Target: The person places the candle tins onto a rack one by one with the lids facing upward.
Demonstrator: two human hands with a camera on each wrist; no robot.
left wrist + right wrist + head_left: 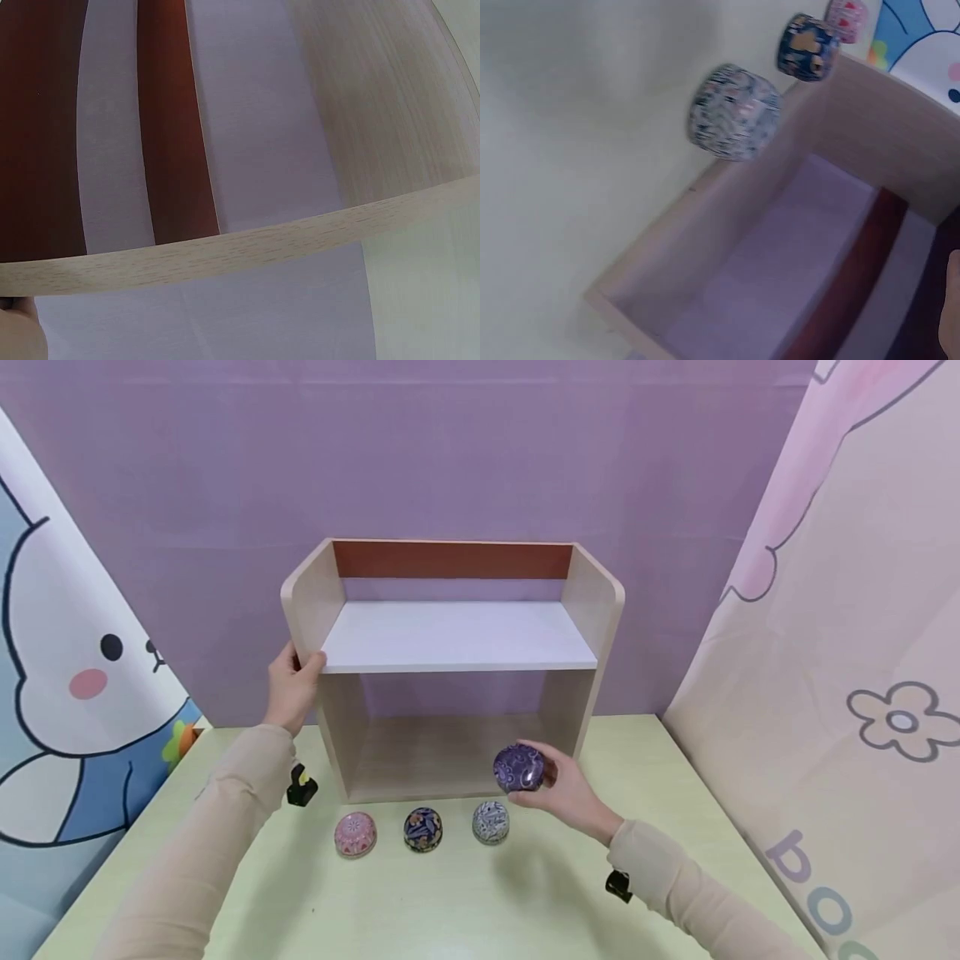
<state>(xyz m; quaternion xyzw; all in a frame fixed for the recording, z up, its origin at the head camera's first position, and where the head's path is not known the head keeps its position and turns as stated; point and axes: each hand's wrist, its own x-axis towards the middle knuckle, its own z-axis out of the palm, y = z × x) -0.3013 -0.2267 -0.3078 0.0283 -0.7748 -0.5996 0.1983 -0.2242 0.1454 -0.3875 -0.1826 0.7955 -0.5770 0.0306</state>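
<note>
My left hand (291, 689) grips the left side panel of a small wooden two-tier shelf (341, 735), thumb on the front edge at the white board's height. In the left wrist view, part of that hand (19, 334) shows under the panel's edge (247, 246). In front of the lower compartment, my right hand (566, 789) holds a round purple patterned tin (517, 767) between thumb and fingers, raised above the table. Only a bit of a finger (951, 307) shows in the right wrist view, and the purple tin is out of sight there.
Along the shelf's front stand a pink tin (355, 835), a navy floral tin (423, 829) and a white-and-blue tin (491, 822) on the pale table (420, 910). A purple cloth (465, 452) hangs behind; printed sheets flank both sides.
</note>
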